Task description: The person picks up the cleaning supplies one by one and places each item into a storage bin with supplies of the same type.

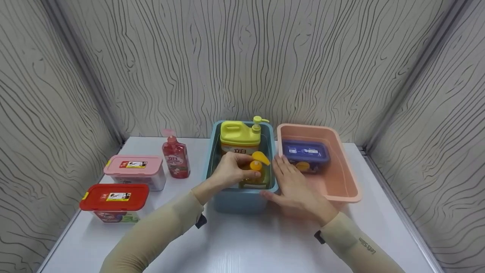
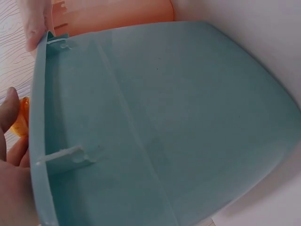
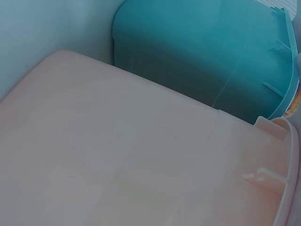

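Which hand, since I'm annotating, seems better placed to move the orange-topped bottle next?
Likely the left hand: it grips the orange-topped bottle; the right hand touches the blue bin's rim.

Pink bin (image 3: 117, 141) nearest, outer wall filling most of view; short ribs (image 3: 273, 180) under its rim (image 3: 293, 155). Teal bin (image 3: 188, 42) behind pink bin, partly hidden by it, likewise ribbed. Bluish-looking worktop (image 3: 56, 28) past pink bin's base end. Orange sliver (image 3: 294, 104) near pink bin's rim corner, too cropped to identify.

The yellow jug (image 1: 239, 137) and red bottle (image 1: 176, 158) read "立白"; the right sleeve (image 1: 350, 237), seemingly, "Let's Slim".
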`<state>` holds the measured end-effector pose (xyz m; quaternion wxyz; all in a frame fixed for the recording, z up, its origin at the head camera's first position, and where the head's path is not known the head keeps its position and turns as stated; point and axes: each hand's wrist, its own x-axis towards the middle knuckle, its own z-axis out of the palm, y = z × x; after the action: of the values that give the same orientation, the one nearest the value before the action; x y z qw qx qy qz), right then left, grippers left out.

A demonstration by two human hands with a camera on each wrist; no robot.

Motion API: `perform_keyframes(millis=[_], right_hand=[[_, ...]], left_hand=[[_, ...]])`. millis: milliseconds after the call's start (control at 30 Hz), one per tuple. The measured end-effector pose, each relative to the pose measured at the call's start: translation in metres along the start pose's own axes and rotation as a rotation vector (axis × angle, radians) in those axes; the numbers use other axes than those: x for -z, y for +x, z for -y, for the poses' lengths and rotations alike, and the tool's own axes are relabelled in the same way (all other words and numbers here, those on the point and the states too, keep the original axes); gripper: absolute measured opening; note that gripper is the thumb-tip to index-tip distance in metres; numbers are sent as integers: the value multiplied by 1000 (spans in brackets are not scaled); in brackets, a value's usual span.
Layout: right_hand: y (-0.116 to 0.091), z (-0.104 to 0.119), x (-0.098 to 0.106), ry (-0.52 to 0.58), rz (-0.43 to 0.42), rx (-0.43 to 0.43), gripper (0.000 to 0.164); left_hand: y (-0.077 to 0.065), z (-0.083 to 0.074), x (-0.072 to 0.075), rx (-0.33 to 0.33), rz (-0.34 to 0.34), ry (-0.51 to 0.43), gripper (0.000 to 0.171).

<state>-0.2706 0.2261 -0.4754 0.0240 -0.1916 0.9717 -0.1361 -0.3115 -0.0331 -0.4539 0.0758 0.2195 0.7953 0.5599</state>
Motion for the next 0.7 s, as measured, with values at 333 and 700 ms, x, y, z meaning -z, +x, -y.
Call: perform_keyframes(millis=[333,700], right_hand=[[-3,1,0,13,-13,4,122],[-4,2,0,-2,-26,4,122]], left_hand=[[-3,2,1,-22,5,0,44],[-6,1,4,-50,11,1,43]])
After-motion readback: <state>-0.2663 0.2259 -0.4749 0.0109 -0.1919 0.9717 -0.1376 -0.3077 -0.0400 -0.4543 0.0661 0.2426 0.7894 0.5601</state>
